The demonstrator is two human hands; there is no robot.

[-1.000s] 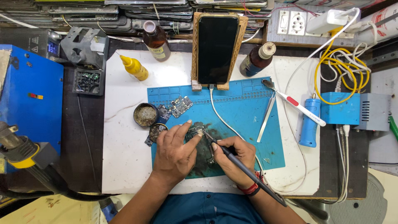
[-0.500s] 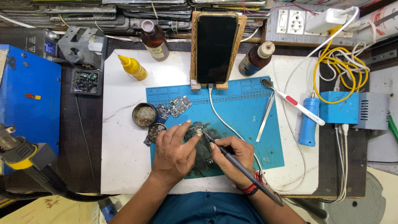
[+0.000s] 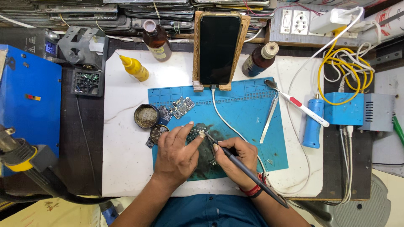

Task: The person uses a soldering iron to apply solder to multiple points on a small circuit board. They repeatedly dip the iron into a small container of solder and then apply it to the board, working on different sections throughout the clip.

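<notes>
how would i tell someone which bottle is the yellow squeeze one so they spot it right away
Start at the blue work mat on the white board. Off its upper left corner lies the yellow squeeze bottle, tilted, with a thin pointed nozzle. The two other bottles, a brown bottle and a dark capped bottle, are dark and blunt-topped.
</notes>
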